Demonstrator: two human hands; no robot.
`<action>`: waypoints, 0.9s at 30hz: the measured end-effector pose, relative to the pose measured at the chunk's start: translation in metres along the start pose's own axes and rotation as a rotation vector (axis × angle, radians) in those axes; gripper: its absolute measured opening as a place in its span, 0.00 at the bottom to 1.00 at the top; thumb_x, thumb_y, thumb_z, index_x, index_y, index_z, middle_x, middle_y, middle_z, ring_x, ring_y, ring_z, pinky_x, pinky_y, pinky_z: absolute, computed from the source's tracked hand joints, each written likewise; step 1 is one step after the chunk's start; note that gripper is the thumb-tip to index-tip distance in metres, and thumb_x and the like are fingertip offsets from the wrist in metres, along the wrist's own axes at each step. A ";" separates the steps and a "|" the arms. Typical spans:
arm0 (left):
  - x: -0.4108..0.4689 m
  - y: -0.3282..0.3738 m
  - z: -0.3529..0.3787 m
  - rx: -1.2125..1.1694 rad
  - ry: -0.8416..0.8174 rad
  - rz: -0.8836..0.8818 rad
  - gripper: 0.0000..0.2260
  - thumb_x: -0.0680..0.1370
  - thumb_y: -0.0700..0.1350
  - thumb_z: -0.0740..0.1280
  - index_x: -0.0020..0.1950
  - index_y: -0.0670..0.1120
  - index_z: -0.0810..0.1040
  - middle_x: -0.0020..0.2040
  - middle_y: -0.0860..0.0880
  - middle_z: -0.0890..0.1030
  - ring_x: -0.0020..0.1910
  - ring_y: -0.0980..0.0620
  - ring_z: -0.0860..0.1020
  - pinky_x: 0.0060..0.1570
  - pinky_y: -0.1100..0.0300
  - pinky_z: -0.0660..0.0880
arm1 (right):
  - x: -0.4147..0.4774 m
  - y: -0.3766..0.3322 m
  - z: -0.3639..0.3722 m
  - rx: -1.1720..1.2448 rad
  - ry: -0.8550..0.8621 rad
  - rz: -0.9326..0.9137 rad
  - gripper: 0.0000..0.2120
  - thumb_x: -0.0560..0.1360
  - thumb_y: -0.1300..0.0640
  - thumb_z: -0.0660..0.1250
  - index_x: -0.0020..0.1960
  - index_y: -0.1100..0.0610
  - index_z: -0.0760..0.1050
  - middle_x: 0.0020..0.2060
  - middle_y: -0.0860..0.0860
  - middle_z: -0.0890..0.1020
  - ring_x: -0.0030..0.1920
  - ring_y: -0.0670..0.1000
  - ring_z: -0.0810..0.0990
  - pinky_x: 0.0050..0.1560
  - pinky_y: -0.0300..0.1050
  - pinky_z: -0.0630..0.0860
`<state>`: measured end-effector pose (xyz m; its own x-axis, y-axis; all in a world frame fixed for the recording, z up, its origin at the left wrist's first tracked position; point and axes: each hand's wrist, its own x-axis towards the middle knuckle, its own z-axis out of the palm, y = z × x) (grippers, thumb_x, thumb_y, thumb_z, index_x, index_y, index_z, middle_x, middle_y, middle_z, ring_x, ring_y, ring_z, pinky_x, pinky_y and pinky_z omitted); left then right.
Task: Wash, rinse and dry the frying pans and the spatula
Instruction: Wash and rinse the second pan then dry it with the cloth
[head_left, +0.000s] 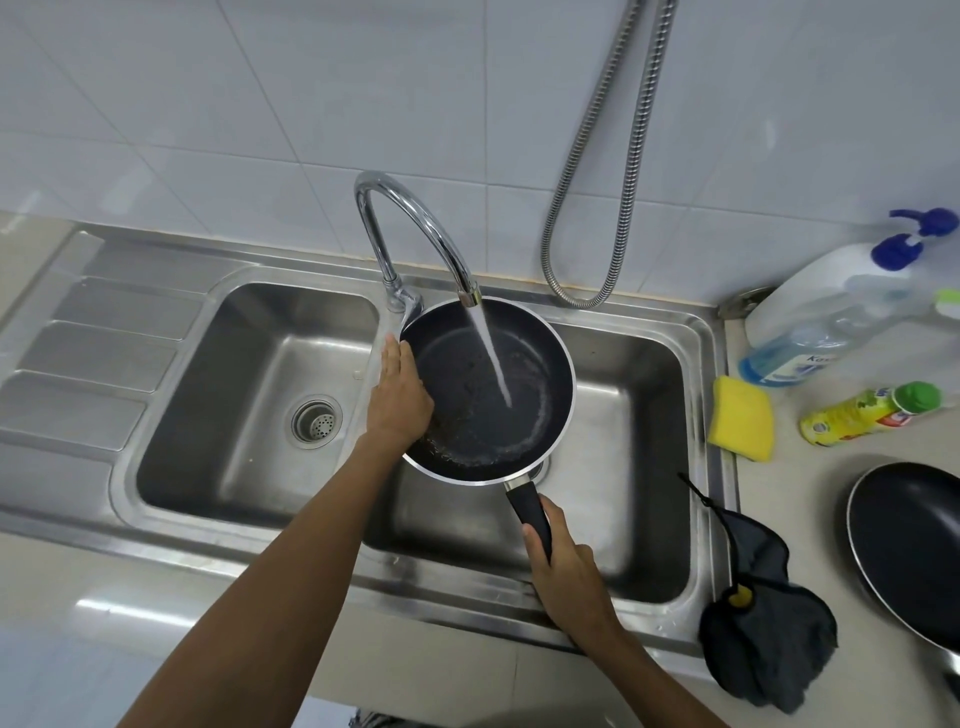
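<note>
held over the right basin of the steel sink (631, 415), directly under the curved tap (410, 218): a small frying pan (467, 421), black inside, with a bright metal rim and a black handle pointing toward the camera. wet, with a ring of bubbles or residue along the lower edge of the base. struck near the middle of the base by a stream of water (491, 353). gripped at the handle by the right hand (563, 566), fingers and thumb curled round it. touched at the left rim by the left hand (397, 400), fingers straight and close together, lying flat. on the counter to the right, a larger frying pan (909, 545), also black with a metal rim, partly cut off by the frame edge. near it a yellow sponge (742, 418), a dark cloth (763, 639) at the sink's edge, a yellow bottle (867, 413) with a green cap and a clear pump bottle (810, 322).
</note>
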<state>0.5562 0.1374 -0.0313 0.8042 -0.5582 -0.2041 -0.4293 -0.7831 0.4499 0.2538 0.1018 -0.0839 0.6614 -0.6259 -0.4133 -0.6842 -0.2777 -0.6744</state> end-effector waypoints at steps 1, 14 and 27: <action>0.000 0.000 0.000 -0.005 0.000 -0.004 0.30 0.81 0.35 0.58 0.81 0.37 0.50 0.83 0.40 0.46 0.82 0.43 0.47 0.76 0.46 0.59 | 0.000 0.000 0.000 0.001 0.002 0.000 0.21 0.81 0.35 0.52 0.73 0.30 0.51 0.45 0.52 0.83 0.41 0.53 0.82 0.47 0.56 0.82; -0.003 0.004 -0.008 -0.041 -0.031 -0.017 0.30 0.81 0.34 0.59 0.81 0.38 0.52 0.83 0.42 0.46 0.77 0.37 0.63 0.71 0.43 0.67 | -0.001 -0.002 0.000 -0.027 0.001 0.015 0.21 0.82 0.35 0.52 0.73 0.29 0.51 0.46 0.52 0.82 0.41 0.53 0.81 0.46 0.56 0.82; -0.002 0.026 -0.020 -0.363 0.157 -0.135 0.22 0.80 0.32 0.57 0.75 0.37 0.64 0.64 0.38 0.77 0.57 0.43 0.78 0.59 0.50 0.74 | -0.005 -0.014 -0.006 -0.048 -0.025 0.044 0.23 0.78 0.31 0.46 0.73 0.31 0.51 0.50 0.52 0.81 0.45 0.52 0.81 0.50 0.55 0.82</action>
<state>0.5517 0.1239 -0.0015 0.9084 -0.3867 -0.1592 -0.1662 -0.6832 0.7110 0.2588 0.1045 -0.0686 0.6377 -0.6198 -0.4574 -0.7261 -0.2852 -0.6257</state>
